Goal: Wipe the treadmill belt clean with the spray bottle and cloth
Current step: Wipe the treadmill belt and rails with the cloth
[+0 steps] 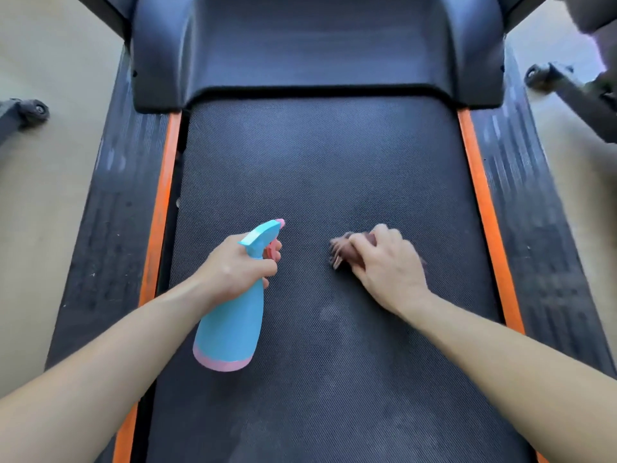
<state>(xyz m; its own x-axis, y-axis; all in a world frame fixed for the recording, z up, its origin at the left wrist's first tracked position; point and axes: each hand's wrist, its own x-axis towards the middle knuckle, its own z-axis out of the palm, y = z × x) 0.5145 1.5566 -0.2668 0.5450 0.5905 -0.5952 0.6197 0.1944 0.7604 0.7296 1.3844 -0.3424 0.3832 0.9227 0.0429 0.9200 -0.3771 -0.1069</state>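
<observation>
Two bare hands hang over the dark, textured treadmill belt point(317, 168), just below the middle of the frame. The left hand point(233, 270) is wrapped round the neck of a blue spray bottle point(230, 324) with a pink base and pink trigger. The nozzle points toward the top of the frame, and the bottle is tilted, its base nearer the lower left. Its wall is opaque, so I cannot tell what is inside.

Right of centre, the right hand point(389, 267) presses down with curled fingers on a bunched brownish cloth point(339, 250). The cloth is blurred and sits on the belt, mostly hidden under the hand, well apart from the bottle.

Orange strips point(163, 195) run along both edges of the belt, with ribbed black side rails point(113, 212) outside them. The dark motor cover point(317, 45) fills the top centre. On the beige floor point(43, 202) a black caster point(36, 110) shows at the left edge, and another caster leg point(539, 76) at the upper right.
</observation>
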